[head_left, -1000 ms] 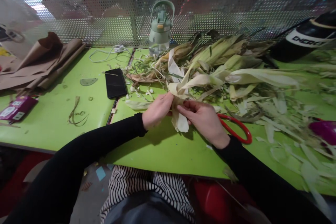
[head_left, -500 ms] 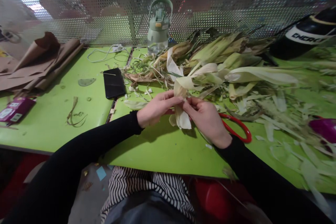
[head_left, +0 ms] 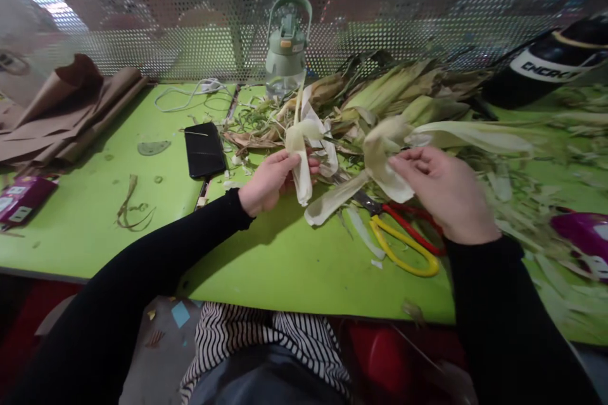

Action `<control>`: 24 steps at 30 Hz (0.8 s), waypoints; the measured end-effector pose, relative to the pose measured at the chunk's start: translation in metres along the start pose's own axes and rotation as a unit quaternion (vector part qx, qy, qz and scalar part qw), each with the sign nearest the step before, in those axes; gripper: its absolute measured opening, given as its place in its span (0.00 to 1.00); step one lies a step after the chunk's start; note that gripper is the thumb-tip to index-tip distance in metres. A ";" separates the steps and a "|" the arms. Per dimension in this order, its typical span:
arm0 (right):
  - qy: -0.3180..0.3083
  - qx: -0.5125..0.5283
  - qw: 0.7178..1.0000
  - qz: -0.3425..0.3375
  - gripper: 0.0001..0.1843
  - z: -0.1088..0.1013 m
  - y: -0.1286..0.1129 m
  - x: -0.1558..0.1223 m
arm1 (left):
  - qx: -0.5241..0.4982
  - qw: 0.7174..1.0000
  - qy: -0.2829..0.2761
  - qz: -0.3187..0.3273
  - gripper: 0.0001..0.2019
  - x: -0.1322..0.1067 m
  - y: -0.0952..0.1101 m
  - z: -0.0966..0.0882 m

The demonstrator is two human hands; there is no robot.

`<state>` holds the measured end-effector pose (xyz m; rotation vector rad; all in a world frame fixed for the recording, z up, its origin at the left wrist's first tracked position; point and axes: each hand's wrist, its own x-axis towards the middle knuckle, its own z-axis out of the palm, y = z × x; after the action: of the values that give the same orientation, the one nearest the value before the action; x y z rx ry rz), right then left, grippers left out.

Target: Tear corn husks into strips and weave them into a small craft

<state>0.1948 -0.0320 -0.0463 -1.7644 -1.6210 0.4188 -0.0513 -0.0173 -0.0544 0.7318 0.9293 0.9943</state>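
Between the thumb and fingers of my left hand [head_left: 272, 182] is a folded strip of pale corn husk [head_left: 303, 174], its thin upper end pointing up. My right hand [head_left: 444, 193] pinches another pale, curled corn husk [head_left: 382, 161] at its right edge, apart from the left one. Below the right-hand husk, scissors [head_left: 403, 243] with one red and one yellow handle lie on the green table, their blades partly covered by husk. A loose husk piece [head_left: 332, 201] angles down between the hands.
Behind the hands spreads a heap of corn husks [head_left: 403, 88] with shreds to the right. A phone [head_left: 204, 150], a clear bottle [head_left: 285, 57], a black bottle [head_left: 536, 66], brown paper [head_left: 71, 114] and purple boxes stand or lie about. A perforated metal screen [head_left: 190, 31] bounds the back.
My hands have moved apart, the right one going right and up with a husk in it. The left has shifted slightly left, holding its strip. The scissors now show more fully.
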 end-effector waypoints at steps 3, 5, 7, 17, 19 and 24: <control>0.023 -0.127 0.989 0.073 0.11 -0.015 0.003 0.006 | 0.005 1.000 -0.005 0.018 0.10 0.004 0.003 -0.006; 0.023 -0.170 0.981 0.087 0.12 -0.021 0.005 0.009 | 0.008 1.000 -0.007 0.024 0.09 0.006 0.004 -0.010; 0.051 -0.202 0.977 0.054 0.12 -0.023 0.006 0.009 | 0.003 1.000 -0.006 0.026 0.09 0.007 0.004 -0.013; -0.134 -0.036 0.981 -0.132 0.18 0.014 -0.030 -0.024 | -0.017 0.999 -0.001 0.047 0.08 0.005 0.013 -0.010; -0.188 0.014 0.974 -0.126 0.21 0.023 -0.038 -0.027 | -0.009 0.998 -0.021 0.053 0.08 0.002 0.012 -0.007; -0.217 0.102 0.966 -0.098 0.22 0.042 -0.056 -0.021 | 0.054 0.992 -0.076 0.091 0.05 -0.007 0.005 0.003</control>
<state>0.1220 -0.0419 -0.0429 -1.4047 -1.9492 0.8913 -0.0524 -0.0221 -0.0472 0.9829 0.7976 1.0377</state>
